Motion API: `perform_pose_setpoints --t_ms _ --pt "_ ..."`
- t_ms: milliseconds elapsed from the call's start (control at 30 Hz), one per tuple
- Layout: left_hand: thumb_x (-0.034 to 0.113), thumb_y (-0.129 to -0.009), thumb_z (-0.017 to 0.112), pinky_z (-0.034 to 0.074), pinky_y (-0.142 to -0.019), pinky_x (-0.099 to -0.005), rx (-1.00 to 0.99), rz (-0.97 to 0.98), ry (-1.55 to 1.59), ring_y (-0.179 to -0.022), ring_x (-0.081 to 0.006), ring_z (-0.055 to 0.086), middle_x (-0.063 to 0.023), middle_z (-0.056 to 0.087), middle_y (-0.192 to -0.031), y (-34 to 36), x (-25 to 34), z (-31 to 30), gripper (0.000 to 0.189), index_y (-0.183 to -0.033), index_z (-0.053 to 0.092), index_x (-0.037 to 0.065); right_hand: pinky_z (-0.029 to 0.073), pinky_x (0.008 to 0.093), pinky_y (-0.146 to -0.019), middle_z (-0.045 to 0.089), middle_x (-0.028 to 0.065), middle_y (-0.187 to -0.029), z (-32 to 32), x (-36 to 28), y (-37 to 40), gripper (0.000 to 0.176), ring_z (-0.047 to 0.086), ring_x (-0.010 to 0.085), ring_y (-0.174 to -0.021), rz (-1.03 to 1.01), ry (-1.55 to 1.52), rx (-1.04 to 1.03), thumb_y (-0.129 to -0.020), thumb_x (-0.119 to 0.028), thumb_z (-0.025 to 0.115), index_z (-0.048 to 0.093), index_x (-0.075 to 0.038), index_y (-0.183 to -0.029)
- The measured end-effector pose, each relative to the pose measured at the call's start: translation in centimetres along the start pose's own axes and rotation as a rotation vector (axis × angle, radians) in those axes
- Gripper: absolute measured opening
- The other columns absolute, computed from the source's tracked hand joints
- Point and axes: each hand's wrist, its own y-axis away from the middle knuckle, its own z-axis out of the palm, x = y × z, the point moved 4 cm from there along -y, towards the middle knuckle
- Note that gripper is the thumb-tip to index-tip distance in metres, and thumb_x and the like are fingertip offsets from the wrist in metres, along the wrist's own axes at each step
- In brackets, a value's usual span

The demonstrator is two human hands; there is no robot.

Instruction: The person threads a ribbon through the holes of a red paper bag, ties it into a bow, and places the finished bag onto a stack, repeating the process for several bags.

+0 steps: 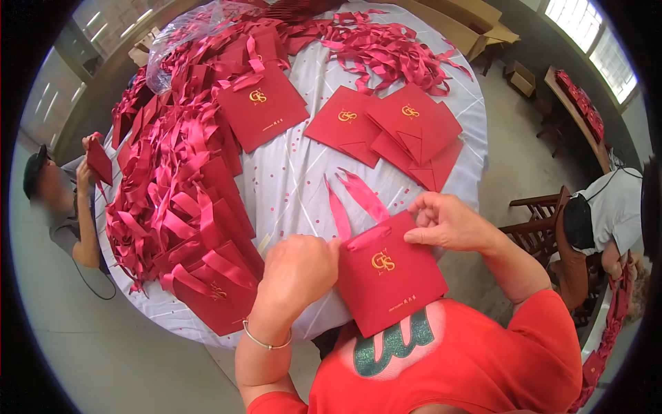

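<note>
A red paper bag (393,276) with gold lettering rests against my shirt at the table's near edge, its pink ribbon ends standing up from the top. My left hand (300,272) is closed at the bag's upper left corner, thumb against the edge; what lies inside its curled fingers is hidden. At the upper right corner my right hand (448,221) pinches the bag's edge between thumb and fingers. Flat red bags (414,124) lie beyond it, and another bag (262,107) lies further left.
Many ribboned bags (186,179) are heaped along the left of the white-covered table (296,179). Loose pink ribbons (393,48) lie at the back. One person (69,200) holds a bag at the left; another person (607,214) is at the right near wooden chairs (538,221).
</note>
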Motion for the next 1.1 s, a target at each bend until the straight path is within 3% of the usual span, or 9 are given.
perform_pose_setpoints --t_ms 167,233,267,367,433,533,633,967,1100 --pt "0.037 -0.096 0.051 0.05 -0.063 -0.0503 0.074 -0.018 0.117 -0.061 -0.0438 0.061 -0.0265 0.057 -0.059 -0.8 0.0 -0.4 0.057 -0.062 0.062 -0.006 0.042 0.0207 -0.054 0.06 -0.0028 -0.072 -0.8 -0.6 0.6 0.034 0.055 0.0038 -0.066 0.136 -0.361 -0.049 -0.085 -0.017 0.076 0.057 0.001 -0.108" --pt "0.04 -0.098 0.052 0.052 -0.059 -0.0414 0.027 -0.107 0.299 -0.054 -0.0321 0.063 -0.0196 0.058 -0.054 -1.2 -0.5 -0.4 0.058 -0.066 0.062 -0.007 0.04 0.0179 -0.052 0.061 -0.0054 -0.072 -0.9 -0.8 0.8 0.023 0.054 0.0019 -0.059 0.123 -0.445 -0.056 -0.085 -0.013 0.074 0.062 -0.005 -0.103" --pt "0.04 -0.098 0.052 0.052 -0.059 -0.0414 0.033 -0.103 0.292 -0.054 -0.0321 0.063 -0.0196 0.058 -0.054 -1.5 -0.9 -0.2 0.058 -0.066 0.062 -0.007 0.04 0.0179 -0.052 0.061 -0.0054 -0.072 -1.2 -0.6 0.8 0.023 0.054 0.0019 -0.059 0.113 -0.446 -0.053 -0.085 -0.013 0.074 0.062 -0.005 -0.103" --pt "0.044 -0.097 0.053 0.053 -0.064 -0.0408 -0.106 -0.213 0.682 -0.063 -0.0304 0.066 -0.0202 0.064 -0.066 -1.9 -1.7 1.2 0.056 -0.08 0.064 -0.008 0.042 0.0171 -0.056 0.066 -0.0017 -0.082 -2.1 0.3 0.7 0.02 0.058 0.0025 -0.069 0.053 -0.434 -0.09 -0.088 -0.014 0.071 0.063 -0.004 -0.104" --pt "0.04 -0.096 0.059 0.053 -0.064 -0.0309 -0.176 -0.327 1.064 -0.066 -0.0171 0.064 -0.0113 0.068 -0.079 -2.0 -0.9 1.8 0.046 -0.093 0.063 -0.005 0.044 0.0176 -0.058 0.068 -0.0003 -0.087 -2.5 0.4 0.7 0.018 0.059 0.0031 -0.07 0.016 -0.516 -0.07 -0.089 -0.013 0.069 0.064 -0.005 -0.104" --pt "0.033 -0.098 0.06 0.056 -0.071 -0.0286 -0.272 -0.277 1.344 -0.082 -0.0159 0.067 -0.0073 0.066 -0.094 -2.5 -0.8 3.6 0.035 -0.109 0.057 0.0 0.045 0.0189 -0.059 0.068 -0.0004 -0.087 -2.8 0.3 0.8 0.018 0.059 0.0036 -0.069 -0.004 -0.566 -0.036 -0.09 -0.014 0.068 0.065 -0.005 -0.106" --pt "0.02 -0.093 0.068 0.052 -0.072 -0.0242 -0.126 -0.25 1.576 -0.082 -0.0132 0.065 -0.0091 0.068 -0.097 -3.0 -0.9 3.6 0.032 -0.112 0.055 -0.002 0.045 0.0191 -0.06 0.068 -0.0005 -0.087 -2.7 0.0 1.1 0.017 0.059 0.0036 -0.07 0.0 -0.563 -0.044 -0.09 -0.014 0.068 0.065 -0.005 -0.104" --pt "0.003 -0.091 0.065 0.056 -0.078 -0.0303 -0.079 -0.173 1.538 -0.091 -0.0217 0.07 -0.0197 0.069 -0.104 -2.9 -0.6 2.9 0.04 -0.125 0.046 -0.003 0.048 0.023 -0.07 0.065 -0.0012 -0.087 -0.4 -0.7 0.5 0.013 0.059 0.0049 -0.079 -0.066 -0.447 -0.223 -0.092 -0.01 0.065 0.063 -0.002 -0.101" --pt "0.001 -0.093 0.061 0.058 -0.078 -0.0338 -0.033 -0.295 1.651 -0.089 -0.0259 0.071 -0.0201 0.069 -0.101 -2.7 -0.6 2.2 0.037 -0.125 0.045 -0.003 0.05 0.0241 -0.077 0.067 0.0015 -0.095 -0.3 -0.6 0.3 0.017 0.062 0.0072 -0.087 -0.065 -0.428 -0.276 -0.094 -0.008 0.063 0.063 0.001 -0.108"
